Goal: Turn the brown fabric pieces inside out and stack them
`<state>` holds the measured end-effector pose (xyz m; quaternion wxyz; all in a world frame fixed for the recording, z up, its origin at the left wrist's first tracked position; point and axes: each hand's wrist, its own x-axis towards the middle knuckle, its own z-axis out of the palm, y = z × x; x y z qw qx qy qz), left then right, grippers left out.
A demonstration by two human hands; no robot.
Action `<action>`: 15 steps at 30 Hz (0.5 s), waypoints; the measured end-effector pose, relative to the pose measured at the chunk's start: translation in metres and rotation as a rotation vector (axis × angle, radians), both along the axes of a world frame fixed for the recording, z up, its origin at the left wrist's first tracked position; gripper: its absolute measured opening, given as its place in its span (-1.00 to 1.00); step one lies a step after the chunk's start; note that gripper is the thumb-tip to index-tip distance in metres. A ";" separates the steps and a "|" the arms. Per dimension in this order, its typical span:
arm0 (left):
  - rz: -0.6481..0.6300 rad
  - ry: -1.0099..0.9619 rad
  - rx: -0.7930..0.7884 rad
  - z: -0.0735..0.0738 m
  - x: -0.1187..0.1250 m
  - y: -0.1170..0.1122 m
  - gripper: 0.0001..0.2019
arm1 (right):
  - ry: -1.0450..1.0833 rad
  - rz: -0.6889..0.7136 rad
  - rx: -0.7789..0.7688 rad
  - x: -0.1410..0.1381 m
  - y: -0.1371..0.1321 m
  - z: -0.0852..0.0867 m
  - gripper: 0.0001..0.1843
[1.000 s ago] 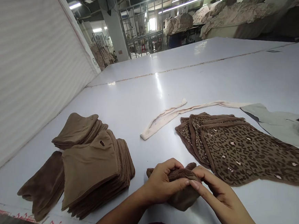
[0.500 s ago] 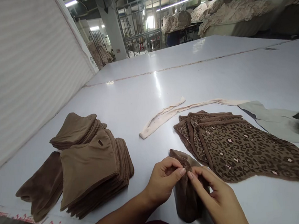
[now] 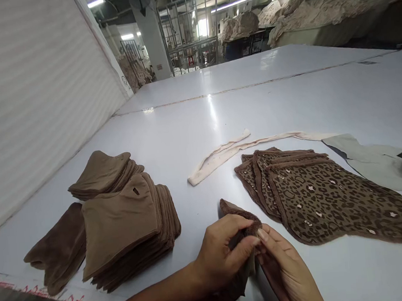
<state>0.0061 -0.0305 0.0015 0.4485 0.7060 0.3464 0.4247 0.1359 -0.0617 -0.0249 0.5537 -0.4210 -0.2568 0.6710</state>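
Observation:
Near the table's front edge, a brown fabric piece (image 3: 233, 207) with a fuzzy side is bunched up between my hands. My left hand (image 3: 225, 246) pinches its upper edge between thumb and fingers. Close beside it, my right hand (image 3: 282, 260) grips the same edge, thumb on top. Much of the piece is hidden behind the hands. To the left lies a tall stack of brown fabric pieces (image 3: 119, 226), with a small dark slot in the top one. Right of my hands is a fanned stack of leopard-print fabric pieces (image 3: 319, 201) with fuzzy brown edges.
Another brown stack (image 3: 100, 172) and darker fuzzy pieces (image 3: 60, 247) adjoin the tall stack. A pale fabric strip (image 3: 218, 156) curves toward grey-green fabric (image 3: 372, 160) at right. A white sheet-like wall (image 3: 43, 88) borders the table's left. Fabric heaps (image 3: 319, 13) stand beyond the table.
The fabric piece has been turned and its edge folded over, showing more of the fuzzy side. Both hands have shifted slightly, the right one now lower on the edge.

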 end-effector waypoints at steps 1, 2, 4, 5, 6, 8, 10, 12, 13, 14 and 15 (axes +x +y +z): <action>-0.015 0.007 0.024 0.000 0.000 0.000 -0.80 | -0.015 -0.007 0.011 0.000 0.000 0.000 -0.80; -0.014 0.013 0.029 0.000 -0.001 0.000 -0.79 | -0.038 -0.009 0.025 -0.001 -0.001 0.000 -0.81; 0.003 0.040 -0.007 -0.002 -0.002 0.001 -0.82 | -0.107 -0.012 0.069 0.000 -0.002 -0.001 -0.81; 0.011 0.054 -0.044 -0.003 -0.002 0.002 -0.85 | -0.156 -0.017 0.098 0.001 -0.002 -0.002 -0.81; 0.015 0.061 -0.091 -0.004 -0.003 0.003 -0.88 | -0.214 -0.030 0.132 0.002 -0.003 -0.003 -0.82; 0.006 0.035 -0.201 -0.005 -0.003 0.004 -0.91 | -0.344 -0.068 0.213 0.006 -0.002 -0.004 -0.86; -0.025 -0.040 -0.299 -0.007 -0.003 0.003 -0.87 | -0.460 -0.118 0.289 0.010 -0.001 -0.005 -0.87; -0.061 -0.110 -0.337 -0.009 -0.002 0.003 -0.80 | -0.533 -0.158 0.338 0.015 0.001 -0.006 -0.90; -0.084 -0.136 -0.335 -0.009 -0.002 0.003 -0.79 | -0.555 -0.143 0.345 0.017 0.003 -0.006 -0.82; -0.109 -0.155 -0.327 -0.009 -0.002 0.003 -0.79 | -0.573 -0.103 0.341 0.019 0.004 -0.005 -0.72; -0.133 -0.171 -0.314 -0.009 -0.002 0.004 -0.81 | -0.589 -0.048 0.329 0.021 0.005 -0.004 -0.66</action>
